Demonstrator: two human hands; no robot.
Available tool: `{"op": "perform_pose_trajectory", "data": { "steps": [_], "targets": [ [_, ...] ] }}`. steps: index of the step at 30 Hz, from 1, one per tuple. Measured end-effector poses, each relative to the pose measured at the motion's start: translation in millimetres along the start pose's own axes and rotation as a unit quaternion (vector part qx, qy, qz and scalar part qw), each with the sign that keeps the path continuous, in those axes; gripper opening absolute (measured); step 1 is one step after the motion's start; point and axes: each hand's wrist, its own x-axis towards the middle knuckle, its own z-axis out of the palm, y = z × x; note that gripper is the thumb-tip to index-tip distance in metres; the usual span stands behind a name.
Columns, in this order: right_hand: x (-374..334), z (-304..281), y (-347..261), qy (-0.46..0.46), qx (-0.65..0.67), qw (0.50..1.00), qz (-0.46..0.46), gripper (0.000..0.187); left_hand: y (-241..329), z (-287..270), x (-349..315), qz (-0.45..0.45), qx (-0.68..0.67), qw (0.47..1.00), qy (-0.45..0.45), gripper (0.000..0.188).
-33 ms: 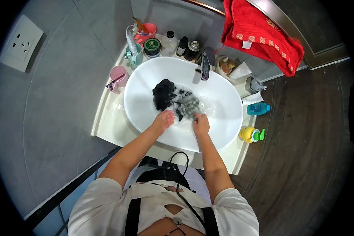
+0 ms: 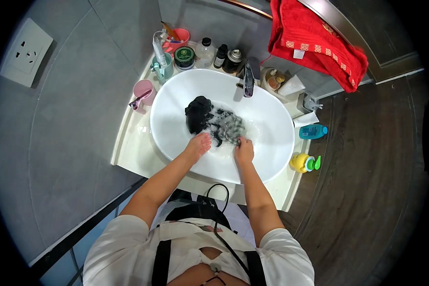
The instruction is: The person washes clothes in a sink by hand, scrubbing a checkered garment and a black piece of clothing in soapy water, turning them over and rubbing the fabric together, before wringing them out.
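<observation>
A wet black cloth garment (image 2: 198, 114) lies bunched in the white oval basin (image 2: 274, 143). Its left part bulges up smooth, while white suds (image 2: 228, 125) and water cover much of the right part. My left hand (image 2: 199, 145) is at the garment's near left edge, palm partly turned up and fingers loosely stretched; it holds nothing I can see. At the near right edge of the suds, my right hand (image 2: 244, 149) has its fingers bent around a dark edge of the cloth. Foam partly hides those fingertips. Beyond the basin stands the faucet (image 2: 248, 81).
Along the counter's back stand a green-lidded jar (image 2: 184, 57), a clear bottle (image 2: 205, 53), dark bottles and toothbrush cups (image 2: 144, 91). A blue bottle (image 2: 313, 131) and a yellow pump bottle (image 2: 304, 163) stand at the right edge. A red towel (image 2: 314, 43) hangs behind.
The suds and cloth between my hands have shifted slightly, with more dark cloth showing through the foam. Both hands stay in nearly the same place.
</observation>
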Motion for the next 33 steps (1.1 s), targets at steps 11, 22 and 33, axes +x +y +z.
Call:
{"op": "perform_pose_trajectory", "data": {
  "steps": [11,22,33],
  "targets": [
    [-3.4,-42.4,-28.9,-0.002,0.169,0.985,-0.023,0.034,-3.5,14.9,15.0,0.010,0.041,0.999,0.007,0.044],
    [-29.1,-83.5,-127.1,0.034,0.253,0.966,-0.039,0.016,-1.9,25.4,30.9,0.052,-0.065,0.984,-0.156,0.035],
    [15.2,-62.4,-93.3,0.224,0.249,0.940,0.060,0.023,3.2,62.8,7.1,0.048,-0.080,0.996,-0.014,0.030]
  ]
}}
